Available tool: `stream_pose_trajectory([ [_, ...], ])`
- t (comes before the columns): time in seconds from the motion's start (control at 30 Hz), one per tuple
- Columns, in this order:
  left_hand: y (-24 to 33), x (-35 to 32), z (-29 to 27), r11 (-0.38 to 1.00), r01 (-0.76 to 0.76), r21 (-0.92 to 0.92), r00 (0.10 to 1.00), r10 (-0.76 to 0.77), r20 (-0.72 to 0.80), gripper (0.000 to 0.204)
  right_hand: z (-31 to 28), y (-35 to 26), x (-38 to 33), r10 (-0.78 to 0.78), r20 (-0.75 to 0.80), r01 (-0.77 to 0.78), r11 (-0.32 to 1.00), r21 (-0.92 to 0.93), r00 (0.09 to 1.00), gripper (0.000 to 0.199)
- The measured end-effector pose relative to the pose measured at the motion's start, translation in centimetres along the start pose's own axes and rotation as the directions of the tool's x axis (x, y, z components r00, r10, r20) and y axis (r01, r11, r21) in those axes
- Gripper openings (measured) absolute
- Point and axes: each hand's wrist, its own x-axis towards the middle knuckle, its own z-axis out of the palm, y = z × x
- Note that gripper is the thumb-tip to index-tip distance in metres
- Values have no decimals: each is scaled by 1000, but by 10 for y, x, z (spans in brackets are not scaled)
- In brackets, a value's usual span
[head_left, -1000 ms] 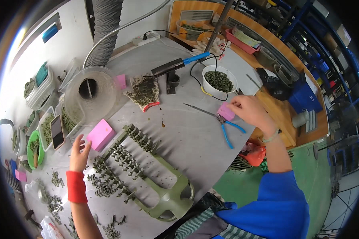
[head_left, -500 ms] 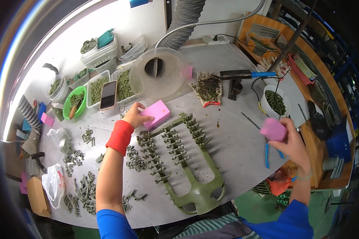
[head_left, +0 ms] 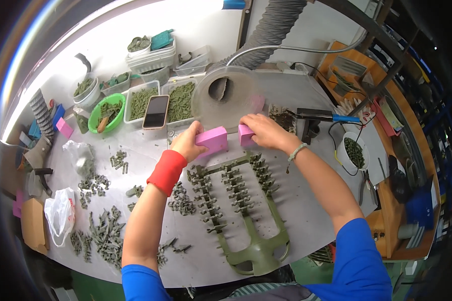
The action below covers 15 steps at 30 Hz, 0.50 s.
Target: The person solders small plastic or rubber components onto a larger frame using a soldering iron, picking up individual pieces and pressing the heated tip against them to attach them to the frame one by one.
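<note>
My left hand [head_left: 187, 144], with a red band on its wrist, grips a pink block [head_left: 213, 141] with thumb and fingers. Close on its right, my right hand [head_left: 269, 131] is closed on a second pink block [head_left: 245, 134]. A narrow gap separates the two blocks. Both are just beyond the far end of an olive-green pronged frame [head_left: 256, 243]. Rows of small green pieces [head_left: 238, 188] line the frame's three bars. Behind the blocks, a round translucent hood [head_left: 201, 98] has a dark opening at its centre.
Loose green pieces [head_left: 105, 233] lie in piles at left, near a plastic bag [head_left: 60, 215]. Farther back are tubs of green pieces [head_left: 182, 100], a phone [head_left: 155, 111] and a green bowl [head_left: 117, 98]. At right are a black-and-blue tool [head_left: 319, 115] and a white bucket [head_left: 347, 163].
My right hand has carried its pink block leftward across the table, close to the other block. My left hand keeps hold of its block. The whole view has shifted.
</note>
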Motion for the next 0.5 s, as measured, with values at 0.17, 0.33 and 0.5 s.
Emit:
stream_pose_trajectory([
  [0.17,-8,3,18,982,-114,-149,993,119,24,46,16,1,10,7,83,-20,987,159,997,43],
  [0.33,6,9,26,983,-118,-139,993,120,4,48,8,12,5,26,159,-51,986,157,987,43],
  [0.5,-13,6,28,975,-220,-28,975,219,-19,60,9,5,-12,35,-44,-26,983,181,998,41],
])
